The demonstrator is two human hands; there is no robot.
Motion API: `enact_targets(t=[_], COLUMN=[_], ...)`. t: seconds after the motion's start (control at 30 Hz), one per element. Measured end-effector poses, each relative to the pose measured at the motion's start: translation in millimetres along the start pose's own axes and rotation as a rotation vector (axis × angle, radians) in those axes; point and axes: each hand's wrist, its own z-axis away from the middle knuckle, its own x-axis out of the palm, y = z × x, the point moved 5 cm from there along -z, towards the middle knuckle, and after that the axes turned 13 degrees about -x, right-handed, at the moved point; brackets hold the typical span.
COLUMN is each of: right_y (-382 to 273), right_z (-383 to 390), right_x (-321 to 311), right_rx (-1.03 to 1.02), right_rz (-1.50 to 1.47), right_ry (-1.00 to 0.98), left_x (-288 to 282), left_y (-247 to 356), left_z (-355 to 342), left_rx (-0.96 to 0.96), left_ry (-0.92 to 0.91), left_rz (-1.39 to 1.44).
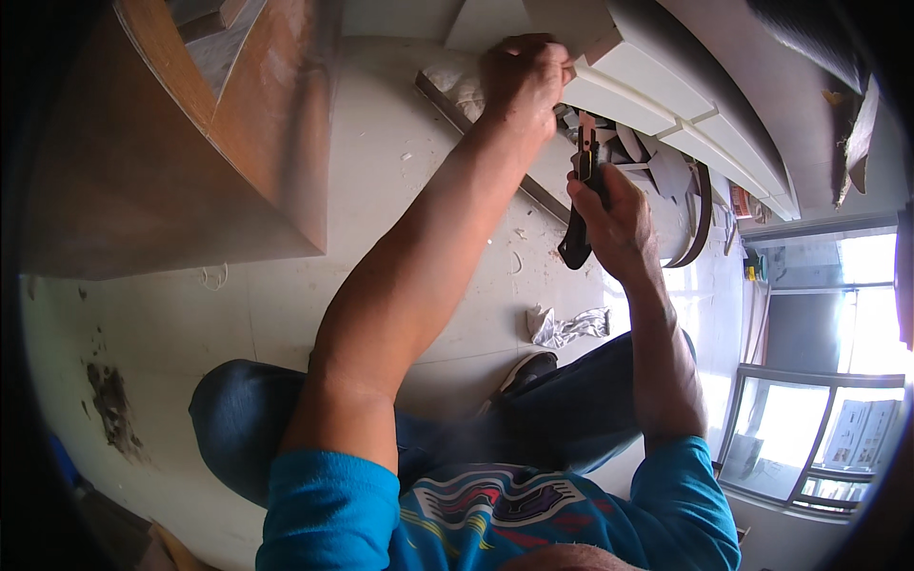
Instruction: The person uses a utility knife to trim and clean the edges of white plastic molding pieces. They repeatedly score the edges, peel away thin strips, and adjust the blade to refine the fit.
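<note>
My left hand (528, 81) is closed at the near end of a white panelled piece (657, 100) at the top, its fingers pinched on the edge or on something there that I cannot make out. My right hand (614, 209) grips a black utility knife (581, 224), held upright in the picture with its tip just below the white piece's edge. Behind the knife, offcuts and scraps (657, 167) lie in a loose heap, partly hidden.
A wooden cabinet (238, 171) stands at upper left. A long dark strip (543, 195) lies on the tiled floor (248, 314), with a crumpled silvery wrapper (562, 325) near my legs. A curved band (700, 214) rests by the scraps. Windows (809, 428) are at the right.
</note>
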Motion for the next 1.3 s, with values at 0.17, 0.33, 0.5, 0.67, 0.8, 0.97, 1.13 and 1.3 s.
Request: enact_targets(t=[0.17,0.33,0.5,0.67,0.8,0.97,1.13,1.3], right_y=[-0.7,-4.6,-14.5,-18.4,-12.0,-16.8,-7.8,11.8], right_z=[3.3,1.0,-1.7,-2.8,-1.8,0.6,-8.2,-11.7], right_x=[-9.5,-9.9,-5.1,-1.4,3.2,11.3,17.5,22.4], right_rx=[-0.122,-0.211,-0.300,-0.314,-0.299,-0.251,-0.250,-0.134], right_rz=[-0.033,-0.131,-0.113,-0.130,-0.246,-0.279,-0.636,-0.715], right_ry=[0.174,0.225,0.198,0.186,0.161,0.138,0.257,0.337], left_x=[-15.2,0.4,-1.7,-7.5,-11.8,-31.2,-10.0,-8.4], left_y=[2.2,-20.2,-24.4,-21.8,-10.6,36.0,23.4,7.2], left_z=[21.1,61.1,51.8,43.5,40.2,15.4,4.9,14.5], left_rx=[0.586,0.914,0.590,0.362,0.275,0.429,0.523,0.608], left_ry=[0.203,-0.078,-0.350,-0.352,-0.227,0.160,-0.105,0.053], left_rz=[-0.415,-0.642,-0.384,-0.367,-0.221,-0.249,-0.649,-0.701])
